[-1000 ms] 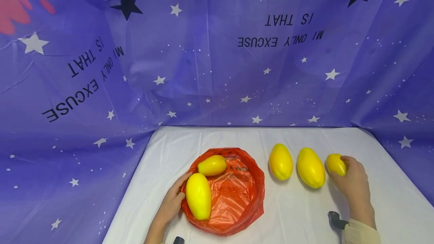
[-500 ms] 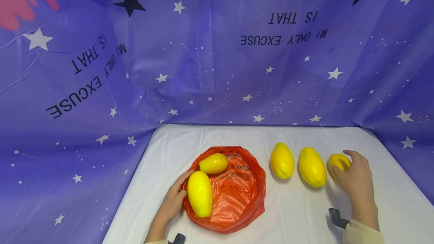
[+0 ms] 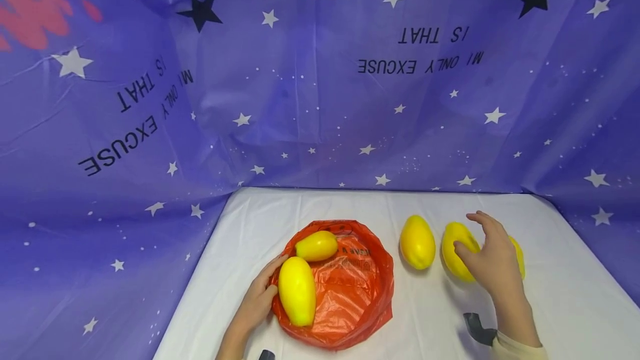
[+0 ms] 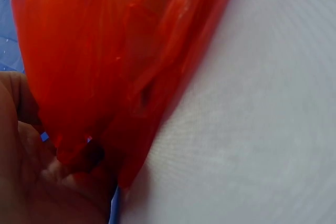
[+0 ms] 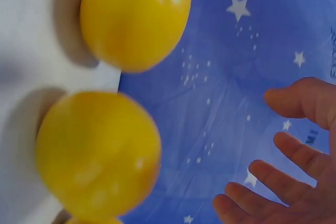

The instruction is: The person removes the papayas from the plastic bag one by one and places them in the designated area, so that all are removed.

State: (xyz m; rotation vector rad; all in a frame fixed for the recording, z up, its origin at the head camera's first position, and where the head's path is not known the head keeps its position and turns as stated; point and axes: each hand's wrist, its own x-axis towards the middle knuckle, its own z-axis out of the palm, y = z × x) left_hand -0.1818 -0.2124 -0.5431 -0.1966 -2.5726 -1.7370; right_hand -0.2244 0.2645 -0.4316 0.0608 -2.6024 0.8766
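Yellow mangoes point(image 3: 416, 241), orange-red bag point(image 3: 353, 293), white tablecloth point(image 3: 560, 293), star-spotted purple backdrop point(image 3: 300, 99).

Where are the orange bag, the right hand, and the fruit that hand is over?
orange bag point(image 3: 350, 293): head view, bare crinkled plastic inside.
right hand point(image 3: 492, 263): head view, back of the hand.
middle yellow fruit point(image 3: 454, 249): head view, its exposed left side.

My left hand point(image 3: 257, 303) rests at the bag's point(image 3: 350, 299) left edge; two fruits point(image 3: 297, 289) lie inside. Right of it, my right hand point(image 3: 492, 263) hovers over the middle fruit point(image 3: 456, 249).
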